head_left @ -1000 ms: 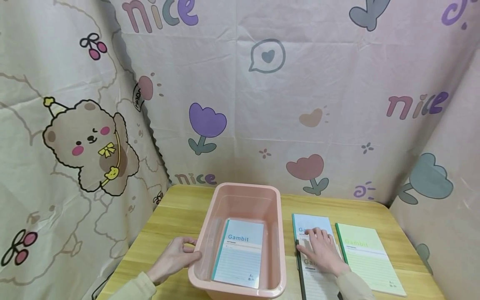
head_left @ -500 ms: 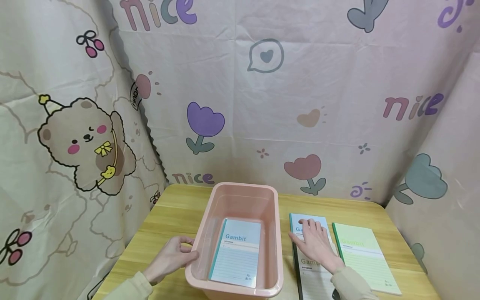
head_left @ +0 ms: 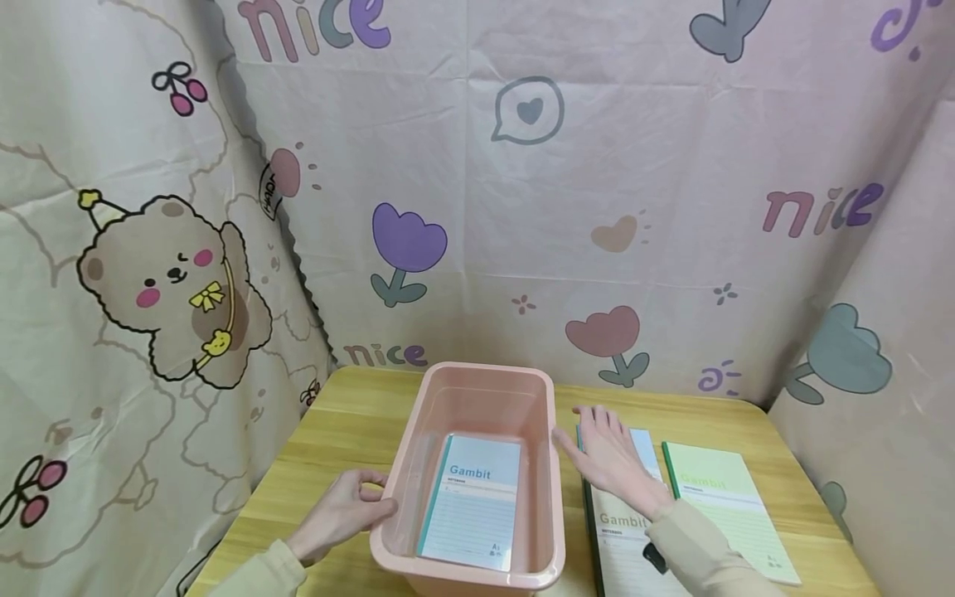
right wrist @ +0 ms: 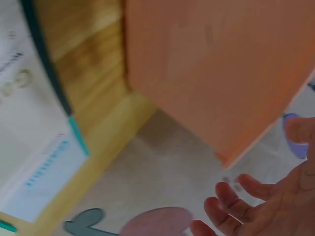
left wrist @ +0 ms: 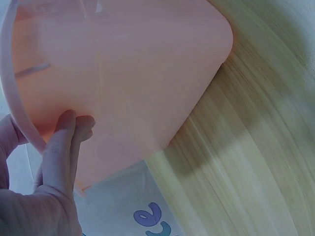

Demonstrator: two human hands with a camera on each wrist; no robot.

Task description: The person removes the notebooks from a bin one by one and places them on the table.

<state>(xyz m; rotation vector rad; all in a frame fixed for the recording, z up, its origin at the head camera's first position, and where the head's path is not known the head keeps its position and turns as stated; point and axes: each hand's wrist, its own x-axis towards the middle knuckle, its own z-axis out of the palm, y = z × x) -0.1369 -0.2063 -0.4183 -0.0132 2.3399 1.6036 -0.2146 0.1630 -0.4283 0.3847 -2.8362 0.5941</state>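
Note:
A pink plastic bin point(head_left: 488, 402) stands on the wooden table with a blue Gambit notebook point(head_left: 477, 518) lying flat inside. My left hand point(head_left: 339, 512) pinches the bin's left rim, thumb on the inner side and fingers against the outer wall point(left wrist: 142, 73). My right hand point(head_left: 608, 456) holds nothing; its fingers are spread and relaxed, with the thumb near the bin's right rim. Beneath it lie a dark-spined Gambit notebook point(head_left: 630, 555) and, partly covered by it, a second blue notebook point(right wrist: 47, 182). In the right wrist view the fingers are apart from the bin.
A green-spined notebook point(head_left: 734, 502) lies farther right on the table point(head_left: 366, 406). Printed cloth curtains point(head_left: 477, 207) hang close behind the table and on both sides. A small black object point(head_left: 655, 557) shows under the right cuff.
My right hand has lifted off the notebooks and moved up and left toward the bin's right rim. The left hand keeps its hold on the bin.

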